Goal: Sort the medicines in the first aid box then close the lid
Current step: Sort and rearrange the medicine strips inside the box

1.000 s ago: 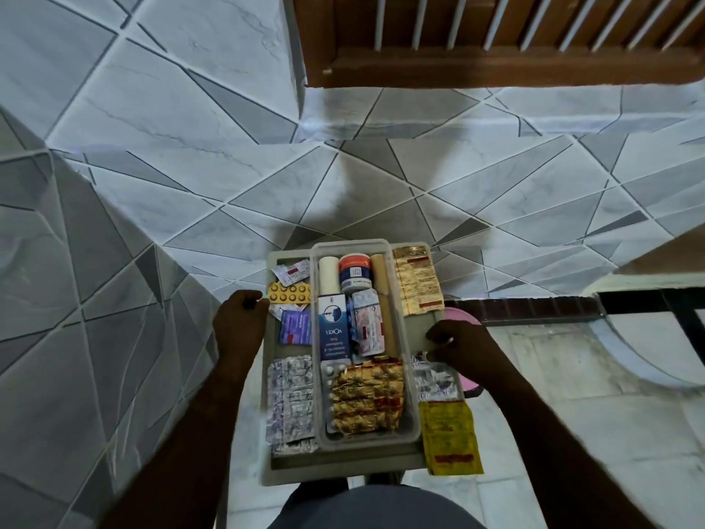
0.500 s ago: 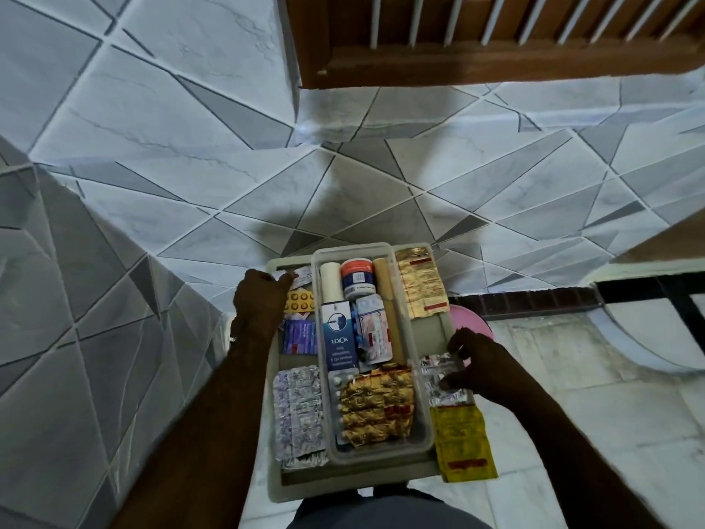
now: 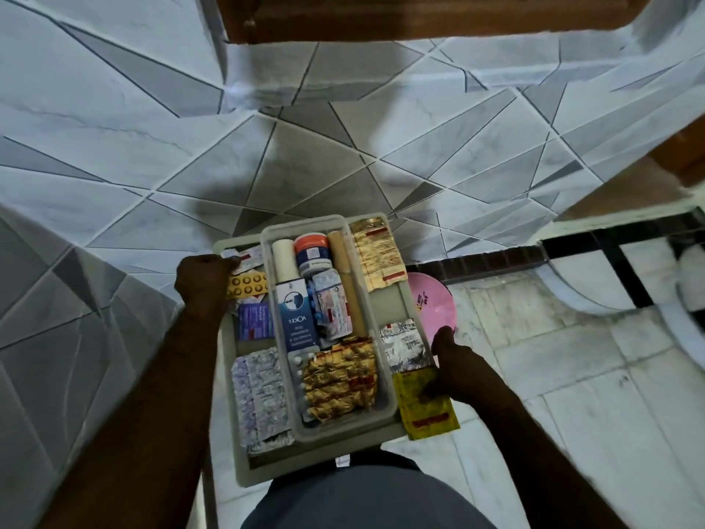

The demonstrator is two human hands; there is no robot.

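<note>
The open grey first aid box [image 3: 229, 379] sits in front of me with a clear inner tray [image 3: 385, 406] in its middle. The tray holds a blue carton [image 3: 295, 322], an orange-capped jar [image 3: 311, 250], a white roll and gold foil strips [image 3: 339, 379]. The left compartment has orange pills [image 3: 250, 282], a purple pack and silver blister strips [image 3: 259, 391]. My left hand [image 3: 204, 284] curls over the far-left corner, fingertips on a white-and-red strip [image 3: 246, 257]. My right hand [image 3: 457, 370] rests at the right rim, thumb pressing a yellow sachet [image 3: 425, 410] that overhangs the edge.
A gold strip [image 3: 377, 257] and a silver strip [image 3: 404, 343] lie in the right compartment. A pink round object [image 3: 435, 303] shows beside the box's right side. Grey patterned wall tiles stand ahead, white floor tiles to the right, a brown wooden frame [image 3: 419, 21] above.
My left hand has slid from the box's left rim up to its far-left corner. My right hand has moved nearer along the right rim, down onto the yellow sachet.
</note>
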